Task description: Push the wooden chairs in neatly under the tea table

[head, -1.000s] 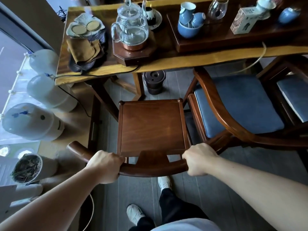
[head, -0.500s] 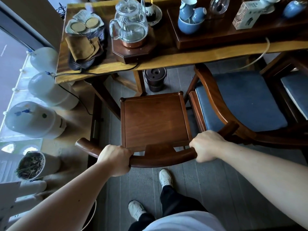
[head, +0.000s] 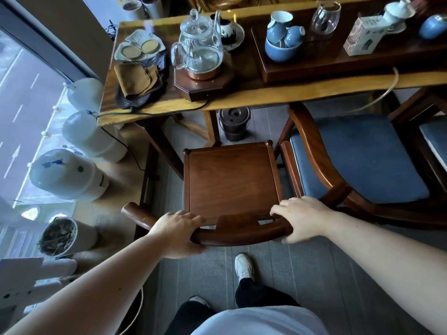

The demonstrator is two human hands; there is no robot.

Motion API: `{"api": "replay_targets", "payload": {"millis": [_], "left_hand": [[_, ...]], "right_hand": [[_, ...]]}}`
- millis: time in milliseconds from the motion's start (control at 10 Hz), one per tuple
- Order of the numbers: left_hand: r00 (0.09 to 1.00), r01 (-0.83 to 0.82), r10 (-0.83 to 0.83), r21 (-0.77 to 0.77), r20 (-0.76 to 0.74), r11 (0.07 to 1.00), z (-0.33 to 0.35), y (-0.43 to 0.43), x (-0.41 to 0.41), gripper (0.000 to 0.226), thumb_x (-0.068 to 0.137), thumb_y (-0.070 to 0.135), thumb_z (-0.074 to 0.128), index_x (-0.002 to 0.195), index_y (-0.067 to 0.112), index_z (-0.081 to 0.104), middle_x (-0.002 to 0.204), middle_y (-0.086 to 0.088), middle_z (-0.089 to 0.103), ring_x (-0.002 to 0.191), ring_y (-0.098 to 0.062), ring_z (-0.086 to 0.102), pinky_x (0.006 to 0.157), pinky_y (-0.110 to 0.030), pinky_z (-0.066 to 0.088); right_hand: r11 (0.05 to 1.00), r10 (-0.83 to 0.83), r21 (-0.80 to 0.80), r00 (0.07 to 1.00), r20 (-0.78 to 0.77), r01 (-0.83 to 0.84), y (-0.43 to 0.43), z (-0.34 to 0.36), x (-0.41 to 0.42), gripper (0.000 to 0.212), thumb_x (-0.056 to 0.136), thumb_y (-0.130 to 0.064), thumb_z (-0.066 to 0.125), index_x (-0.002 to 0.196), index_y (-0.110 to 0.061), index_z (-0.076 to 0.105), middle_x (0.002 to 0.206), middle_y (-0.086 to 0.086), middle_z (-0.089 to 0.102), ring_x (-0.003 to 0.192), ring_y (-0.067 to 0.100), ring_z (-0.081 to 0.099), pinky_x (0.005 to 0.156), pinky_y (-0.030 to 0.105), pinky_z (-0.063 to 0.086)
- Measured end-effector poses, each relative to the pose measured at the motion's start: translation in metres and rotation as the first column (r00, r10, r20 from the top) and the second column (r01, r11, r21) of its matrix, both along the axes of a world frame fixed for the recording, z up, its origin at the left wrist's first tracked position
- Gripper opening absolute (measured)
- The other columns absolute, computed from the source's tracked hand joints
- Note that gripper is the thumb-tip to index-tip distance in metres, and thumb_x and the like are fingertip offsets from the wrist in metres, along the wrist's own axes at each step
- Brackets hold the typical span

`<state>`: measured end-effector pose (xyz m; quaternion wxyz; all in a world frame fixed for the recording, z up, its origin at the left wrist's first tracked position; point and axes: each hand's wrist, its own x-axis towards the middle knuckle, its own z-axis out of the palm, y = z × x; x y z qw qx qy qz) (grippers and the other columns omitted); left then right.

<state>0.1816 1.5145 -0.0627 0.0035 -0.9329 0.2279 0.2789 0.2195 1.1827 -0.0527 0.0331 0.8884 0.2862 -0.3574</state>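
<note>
A small wooden chair with a bare square seat [head: 232, 180] stands in front of the tea table [head: 266, 93]. Its front edge sits just short of the table's yellow edge. My left hand [head: 176, 232] wraps the curved back rail [head: 242, 234] on the left, fingers over the top and thumb underneath. On the rail's right end lies my right hand [head: 302, 218], its fingers loosely curled over the wood. A larger wooden armchair with a blue cushion [head: 358, 158] stands to the right, partly under the table. A third cushioned chair [head: 435, 139] shows at the right edge.
A dark waste bucket [head: 234, 123] and table legs stand under the table ahead of the small chair. Large water bottles [head: 67, 175] and a plant pot [head: 60, 235] line the window on the left. A glass kettle [head: 198, 52], cups and a black cable sit on the table.
The small chair has slid forward toward the table with both hands on its back rail. My fingers have loosened from tight fists, most clearly on the right hand.
</note>
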Motion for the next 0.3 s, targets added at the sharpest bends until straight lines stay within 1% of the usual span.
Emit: {"api": "replay_targets", "payload": {"millis": [100,200,300], "left_hand": [[0.996,-0.06,0.072,-0.174,0.061,0.983,0.012,-0.003,-0.005,0.074,0.078,0.082,0.031,0.134,0.034,0.037,0.131,0.005,0.055,0.123,-0.019,0.045,0.098,-0.04,0.04],[0.946,0.011,0.072,-0.253,0.315,0.967,0.029,-0.004,0.003,0.069,0.089,0.07,0.027,0.14,0.024,0.036,0.139,-0.006,0.05,0.133,-0.028,0.035,0.11,-0.045,0.028],[0.887,0.046,0.048,-0.192,0.459,0.98,0.056,-0.002,0.031,0.072,0.089,0.065,0.024,0.145,0.02,0.03,0.149,-0.01,0.038,0.14,-0.032,0.023,0.114,-0.047,0.018]], "right_hand": [[0.964,-0.148,0.201,0.98,-0.135,0.174,-0.003,0.005,0.002,0.089,0.068,-0.081,0.057,0.141,-0.042,0.025,0.147,-0.013,0.036,0.129,0.014,0.041,0.102,0.041,0.04],[0.906,-0.236,0.344,0.968,-0.079,0.249,0.003,0.018,0.006,0.086,0.074,-0.08,0.051,0.145,-0.046,0.014,0.159,-0.011,0.016,0.14,0.013,0.025,0.111,0.042,0.028],[0.923,-0.206,0.358,0.967,0.151,0.14,0.025,0.04,0.022,0.089,0.076,-0.081,0.042,0.147,-0.043,0.005,0.162,-0.003,0.007,0.144,0.02,0.015,0.114,0.046,0.019]]}}
